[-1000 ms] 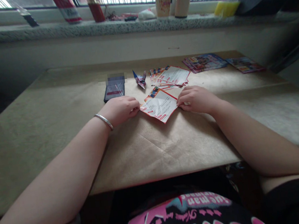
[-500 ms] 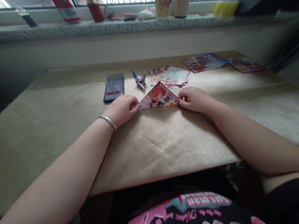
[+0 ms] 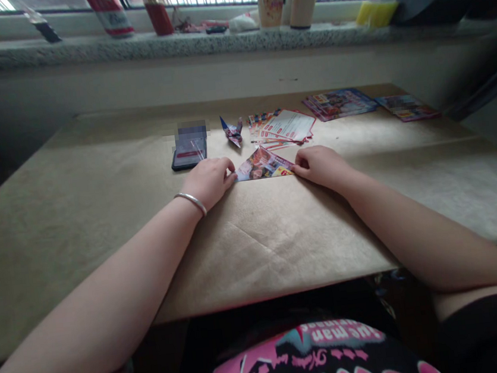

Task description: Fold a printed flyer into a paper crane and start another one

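A printed sheet of paper (image 3: 264, 164), folded into a triangle, lies on the table with its point away from me and its long edge towards me. My left hand (image 3: 212, 180) pinches the left corner between thumb and fingers. The right corner is gripped by my right hand (image 3: 320, 165), its fingers curled. Just beyond the triangle sit a folded paper crane (image 3: 233, 132) and a fan of printed paper sheets (image 3: 289, 127). A phone (image 3: 189, 147) lies beyond my left hand, its upper part pixelated.
Glossy printed sheets (image 3: 342, 104) are stacked at the far right of the brown-covered table (image 3: 254, 234), beside another printed stack (image 3: 408, 108). Along the stone windowsill (image 3: 197, 47) stand a red bottle (image 3: 108, 14), a red container (image 3: 158, 17), tall cylinders and a yellow object (image 3: 373, 14).
The triangle's point has come down from a raised tilt and now lies flatter. My left hand has shifted slightly right along the paper; my right hand has moved slightly left.
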A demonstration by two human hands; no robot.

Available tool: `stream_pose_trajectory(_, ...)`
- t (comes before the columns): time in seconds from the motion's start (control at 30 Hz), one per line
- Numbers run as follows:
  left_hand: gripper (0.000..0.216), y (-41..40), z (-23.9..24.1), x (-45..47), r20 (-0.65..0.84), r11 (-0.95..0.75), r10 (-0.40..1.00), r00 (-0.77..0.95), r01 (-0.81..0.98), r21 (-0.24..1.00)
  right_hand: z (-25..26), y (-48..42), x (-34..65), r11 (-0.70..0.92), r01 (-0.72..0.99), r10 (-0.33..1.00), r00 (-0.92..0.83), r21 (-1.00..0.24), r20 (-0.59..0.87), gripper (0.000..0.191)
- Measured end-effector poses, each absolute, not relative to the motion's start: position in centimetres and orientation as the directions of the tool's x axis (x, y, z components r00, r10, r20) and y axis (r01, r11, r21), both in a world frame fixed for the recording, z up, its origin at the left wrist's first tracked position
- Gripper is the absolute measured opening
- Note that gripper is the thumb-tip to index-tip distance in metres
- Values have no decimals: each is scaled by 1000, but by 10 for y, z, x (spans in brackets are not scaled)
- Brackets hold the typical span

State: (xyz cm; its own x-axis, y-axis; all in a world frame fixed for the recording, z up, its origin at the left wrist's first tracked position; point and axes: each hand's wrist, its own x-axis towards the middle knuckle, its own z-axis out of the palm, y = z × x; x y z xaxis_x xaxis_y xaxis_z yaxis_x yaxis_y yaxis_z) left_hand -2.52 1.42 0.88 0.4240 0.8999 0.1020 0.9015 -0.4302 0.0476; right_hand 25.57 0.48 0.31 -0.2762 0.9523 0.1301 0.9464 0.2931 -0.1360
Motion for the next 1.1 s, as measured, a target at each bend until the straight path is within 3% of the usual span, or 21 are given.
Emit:
stream_pose_trajectory(0.27,28,13,4,-32,173,-515,849,500,856,52,-7,11,269,325,898,945,-292,-298,149,16)
stream_pose_trajectory(0.53,47,17,3,-39,335,-611,789,515,714,342,-7,12,274,466,678,884,-334,-569,326,11)
stream_pose_trajectory(0.63,47,18,2,-40,370,-676,736,567,643,360,-7,14,277,567,645,820,-383,-513,425,9)
stream_pose_trajectory(0.73,40,17,-1,-40,342,-721,693,634,622,307,-6,15,280,670,675,724,-503,-310,472,9)
stream_pose_trajectory(0.87,34,15,-3,-40,319,-723,689,651,648,241,-5,17,283,661,745,701,-572,-89,426,13)
stream_pose_trajectory(0.97,36,15,-3,-40,306,-743,667,679,634,215,-6,20,283,648,758,714,-573,-71,402,15)
stream_pose_trajectory(1.1,37,15,-4,-39,267,-803,595,758,562,195,-9,23,283,683,715,703,-592,-145,394,16)
